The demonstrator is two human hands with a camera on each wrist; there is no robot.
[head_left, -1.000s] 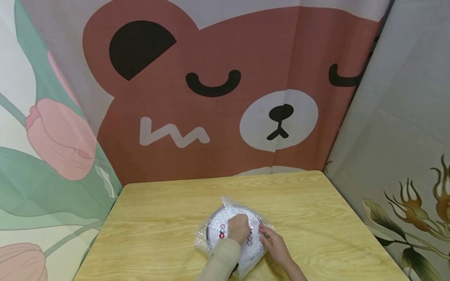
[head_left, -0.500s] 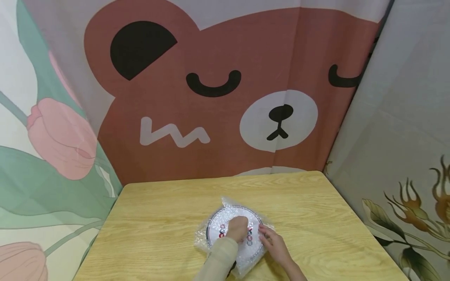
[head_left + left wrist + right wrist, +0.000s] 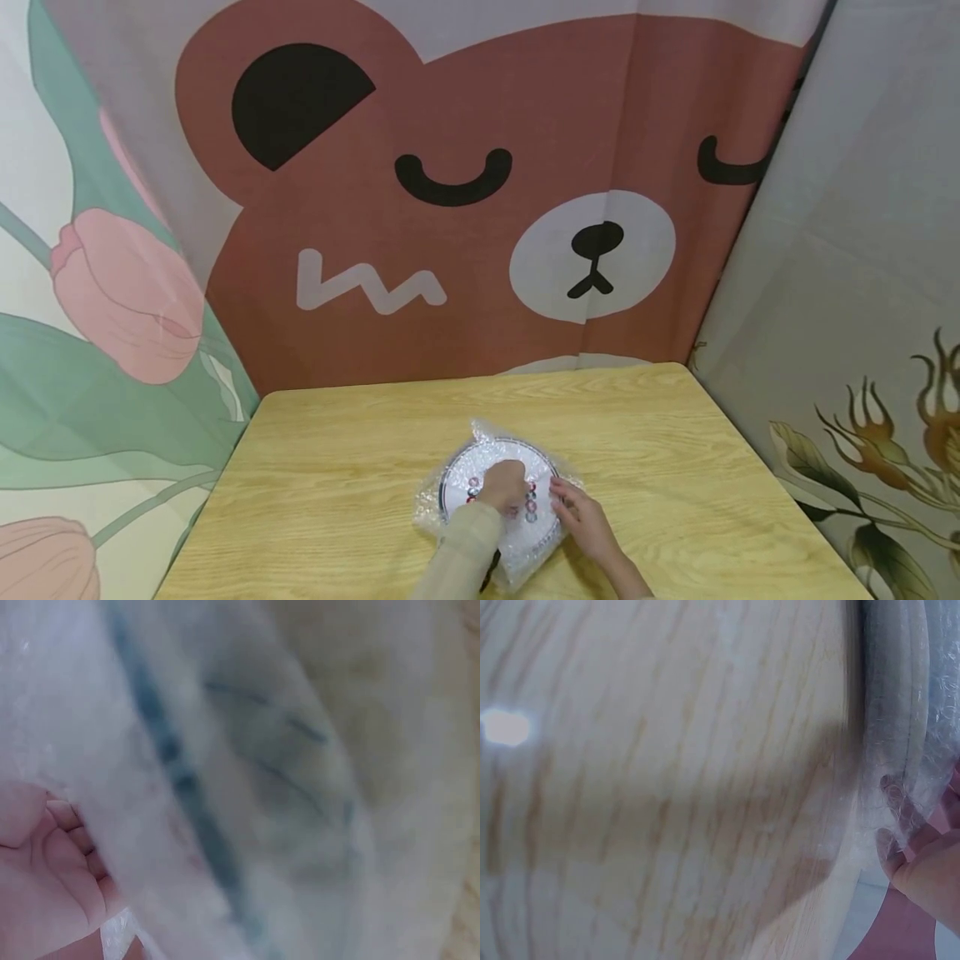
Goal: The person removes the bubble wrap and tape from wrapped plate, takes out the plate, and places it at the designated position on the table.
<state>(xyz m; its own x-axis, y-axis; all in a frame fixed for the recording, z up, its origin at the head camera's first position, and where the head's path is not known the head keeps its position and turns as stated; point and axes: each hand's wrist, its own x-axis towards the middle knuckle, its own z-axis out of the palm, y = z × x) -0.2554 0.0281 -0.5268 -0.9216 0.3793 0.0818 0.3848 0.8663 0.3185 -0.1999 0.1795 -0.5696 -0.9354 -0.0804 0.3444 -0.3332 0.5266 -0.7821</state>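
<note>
A round white-faced disc [image 3: 502, 534] with a dark rim band and two columns of small red and grey circles lies in bubble wrap [image 3: 429, 504] on the table. Over its middle is my left hand [image 3: 504, 484], its fingers curled down against the wrapped face; I see nothing held in it. In the left wrist view the left palm [image 3: 49, 885] shows beside the blurred wrap, fingers bent. My right hand [image 3: 588, 521] touches the disc's right edge with fairly straight fingers. Close up, right fingertips [image 3: 887, 841] rest on the wrap at the disc's thick side.
The wood-grain table [image 3: 330, 467] extends around the package on all sides. Behind it hangs a bear-print curtain [image 3: 360, 208]. Printed cloths with tulips [image 3: 127, 296] and brown flowers [image 3: 881, 433] hang left and right.
My left hand has shifted slightly down and left over the disc, uncovering more of the right column of circles. The right hand and the package stay in place.
</note>
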